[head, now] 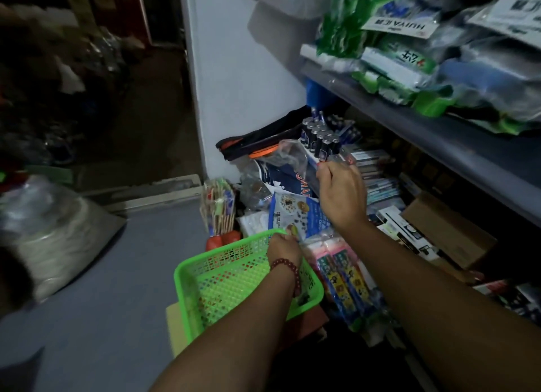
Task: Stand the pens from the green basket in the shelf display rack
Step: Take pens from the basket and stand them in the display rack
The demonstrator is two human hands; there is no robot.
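Though dim, dark silver-capped pens [319, 139]

The basket [228, 286] lies in front; the pen rack [320, 139] stands behind it, under the shelf [409, 119]

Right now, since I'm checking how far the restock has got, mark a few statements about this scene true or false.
1. The right hand pinches a pen beside the display rack. True.
2. The left hand grips the far rim of the green basket. True.
3. The basket is piled with pens. False: no pens show on its mesh floor.
4. The bead bracelet is on the right wrist. False: it is on the left wrist.
5. The rack stands empty. False: dark-capped pens already stand in it.
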